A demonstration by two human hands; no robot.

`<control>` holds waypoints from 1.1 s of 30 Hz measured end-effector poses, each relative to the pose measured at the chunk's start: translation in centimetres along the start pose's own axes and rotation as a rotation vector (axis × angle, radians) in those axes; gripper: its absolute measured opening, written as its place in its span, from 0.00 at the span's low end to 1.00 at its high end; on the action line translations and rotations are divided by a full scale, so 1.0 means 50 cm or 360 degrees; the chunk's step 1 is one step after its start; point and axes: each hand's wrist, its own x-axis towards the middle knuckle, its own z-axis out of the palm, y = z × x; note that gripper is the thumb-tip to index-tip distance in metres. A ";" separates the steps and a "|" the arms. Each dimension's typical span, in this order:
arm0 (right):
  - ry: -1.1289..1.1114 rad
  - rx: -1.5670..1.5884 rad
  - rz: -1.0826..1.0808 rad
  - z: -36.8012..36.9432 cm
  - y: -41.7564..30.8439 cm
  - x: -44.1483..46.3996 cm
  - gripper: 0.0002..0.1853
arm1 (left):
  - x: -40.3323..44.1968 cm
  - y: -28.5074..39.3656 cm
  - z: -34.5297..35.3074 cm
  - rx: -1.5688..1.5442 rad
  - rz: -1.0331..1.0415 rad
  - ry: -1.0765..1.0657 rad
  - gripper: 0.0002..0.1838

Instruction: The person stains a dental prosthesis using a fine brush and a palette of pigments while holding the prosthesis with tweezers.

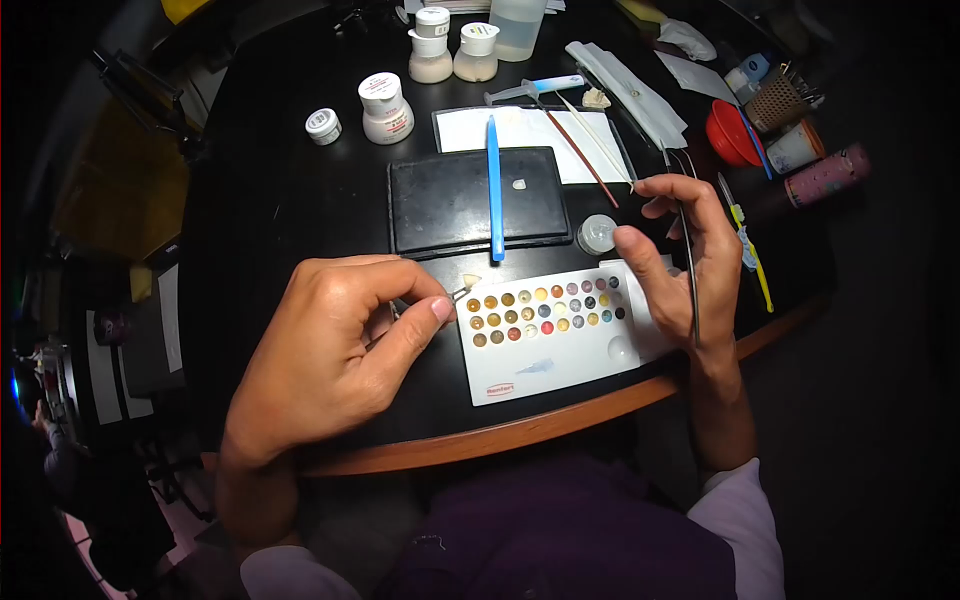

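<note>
My left hand [345,350] is closed in a pinch on a small metal holder [459,294], which looks like tweezers and is mostly hidden by the fingers. A small cream tooth-shaped piece [471,281] sits at its tip, just above the white paint palette [560,375]. The palette has rows of coloured wells. My right hand [690,245] has its thumb and index finger apart. A thin dark-handled tool [694,290] runs across its palm toward the wrist, seemingly held there. Left of the right thumb stands a small glass jar [598,234].
A blue pen-like stick [495,190] lies over a black case [430,205]. Behind are white-lidded jars [388,115], a syringe [535,88] and a red-handled brush [585,160]. A red bowl [732,138] and a yellow toothbrush [758,265] lie right. The table's wooden edge [480,446] is nearest me.
</note>
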 end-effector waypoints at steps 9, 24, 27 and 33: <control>-0.0283 0.1100 -0.0209 0.017 -0.077 0.055 0.18 | 0.007 -0.013 0.005 0.0300 0.0407 0.0461 0.04; -0.0221 0.1153 -0.0745 0.049 -0.094 0.045 0.06 | 0.043 -0.047 0.010 0.0433 0.0865 0.0445 0.14; -0.0193 0.1232 -0.0719 0.062 -0.097 0.034 0.06 | 0.043 -0.048 0.012 0.0383 0.0905 0.0424 0.15; -0.0232 0.1342 -0.0782 0.072 -0.090 0.024 0.11 | 0.045 -0.051 0.015 0.0289 0.0959 0.0403 0.14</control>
